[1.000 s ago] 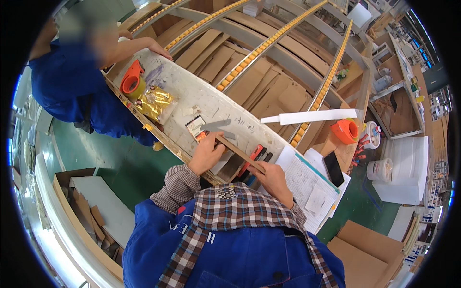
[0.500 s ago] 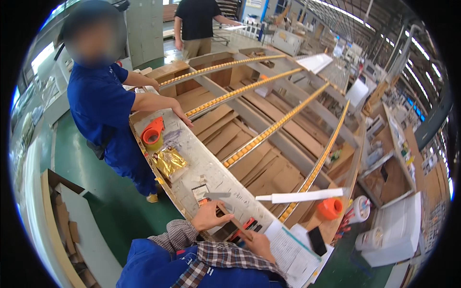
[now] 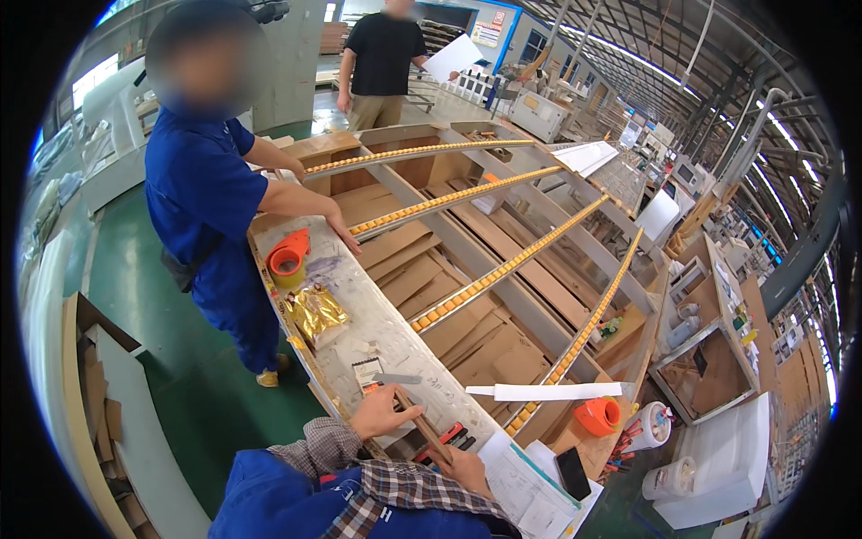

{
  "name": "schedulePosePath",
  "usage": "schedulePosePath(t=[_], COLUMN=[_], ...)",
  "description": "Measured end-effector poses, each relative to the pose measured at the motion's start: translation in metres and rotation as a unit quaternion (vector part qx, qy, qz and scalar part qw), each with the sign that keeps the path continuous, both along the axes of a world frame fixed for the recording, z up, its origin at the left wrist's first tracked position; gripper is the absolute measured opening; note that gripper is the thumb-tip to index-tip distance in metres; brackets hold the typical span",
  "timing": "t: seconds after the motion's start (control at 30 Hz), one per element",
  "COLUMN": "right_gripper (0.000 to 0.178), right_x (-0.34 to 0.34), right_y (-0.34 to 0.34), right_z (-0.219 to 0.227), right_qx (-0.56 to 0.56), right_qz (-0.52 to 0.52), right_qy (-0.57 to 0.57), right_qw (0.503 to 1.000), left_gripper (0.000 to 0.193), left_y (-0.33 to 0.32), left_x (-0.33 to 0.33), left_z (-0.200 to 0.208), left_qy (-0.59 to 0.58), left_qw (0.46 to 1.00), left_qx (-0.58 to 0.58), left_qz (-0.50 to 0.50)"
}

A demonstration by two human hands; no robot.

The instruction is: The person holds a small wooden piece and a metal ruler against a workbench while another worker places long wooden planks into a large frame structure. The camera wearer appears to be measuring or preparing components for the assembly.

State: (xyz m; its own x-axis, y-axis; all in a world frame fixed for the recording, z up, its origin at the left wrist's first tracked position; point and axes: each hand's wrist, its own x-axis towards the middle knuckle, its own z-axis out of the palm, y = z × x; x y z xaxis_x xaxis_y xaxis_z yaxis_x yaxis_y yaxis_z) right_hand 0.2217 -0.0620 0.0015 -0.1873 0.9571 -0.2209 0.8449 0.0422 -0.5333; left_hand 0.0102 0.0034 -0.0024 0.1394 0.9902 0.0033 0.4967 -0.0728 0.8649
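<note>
Close to my body, at the near edge of the workbench (image 3: 422,359), a narrow brown strip (image 3: 430,431) slants between my hands. My left hand (image 3: 382,413) holds its far end, with the thumb along it. My right hand (image 3: 465,472) grips its near end; those fingers are partly hidden. Just beyond my left hand lie a grey blade-shaped piece (image 3: 397,378) and a small white-and-orange packet (image 3: 368,372). Red-and-black tools (image 3: 456,437) rest beside the strip. Right of my right hand are printed papers (image 3: 523,485) and a black phone (image 3: 572,473).
An orange tape dispenser (image 3: 287,254) and a gold foil bag (image 3: 316,314) lie on the left of the bench. Yellow roller rails (image 3: 503,262) cross the frame over cardboard sheets (image 3: 480,337). A co-worker in blue (image 3: 202,198) leans on the bench. A white strip (image 3: 548,392) lies ahead.
The view has tilted and shifted slightly. My hands stay on the brown strip, which sits a little differently. A person at the back has raised a white sheet.
</note>
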Motion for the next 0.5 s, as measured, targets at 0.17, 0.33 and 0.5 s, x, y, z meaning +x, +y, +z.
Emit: schedulePosePath(t=[0.17,0.33,0.5], right_gripper=[0.036,0.029,0.032], right_x=[0.000,0.000,-0.001], right_y=[0.001,-0.001,-0.002], right_z=[0.004,0.003,0.007], right_qx=[0.013,0.025,0.051], right_qz=[-0.001,-0.015,-0.007], right_qy=[0.007,-0.001,0.039], right_qw=[1.000,1.000,0.998], left_gripper=[0.051,0.043,0.042], left_y=[0.007,0.006,0.003], left_x=[-0.001,0.002,0.002], left_z=[-0.025,-0.026,-0.025], left_qy=[0.003,-0.001,-0.037], left_qw=[1.000,0.999,0.997], left_qx=[0.028,0.044,0.066], left_qz=[0.006,0.010,0.019])
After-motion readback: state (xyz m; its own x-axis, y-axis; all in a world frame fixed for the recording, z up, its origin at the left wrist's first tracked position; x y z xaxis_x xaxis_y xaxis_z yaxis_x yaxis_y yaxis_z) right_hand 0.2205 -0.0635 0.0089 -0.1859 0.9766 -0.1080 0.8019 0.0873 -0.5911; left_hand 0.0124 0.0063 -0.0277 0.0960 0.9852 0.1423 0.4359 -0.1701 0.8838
